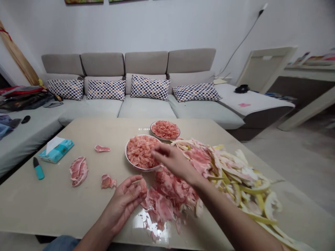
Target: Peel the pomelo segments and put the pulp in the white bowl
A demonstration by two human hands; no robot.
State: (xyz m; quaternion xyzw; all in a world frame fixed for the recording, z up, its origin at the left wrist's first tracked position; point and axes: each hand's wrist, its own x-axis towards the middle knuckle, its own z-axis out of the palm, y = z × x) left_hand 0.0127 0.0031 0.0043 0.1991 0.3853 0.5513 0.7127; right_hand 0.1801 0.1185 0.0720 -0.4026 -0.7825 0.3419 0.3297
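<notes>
Left hand (125, 198) grasps a small pink pulp chunk (143, 186). Right hand (175, 161) is at a round white bowl (146, 170), its grip unclear.

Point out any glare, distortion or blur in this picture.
Head view: white glare on the table near its front edge, around pink scraps; head view: peels toward the lower right corner look stretched and soft; head view: the right hand over the near bowl looks slightly blurred.

Loose pink pomelo pulp (140, 150), heaped in the nearer white bowl (143, 169); a pomelo piece (143, 187), held in front of that bowl.
</notes>
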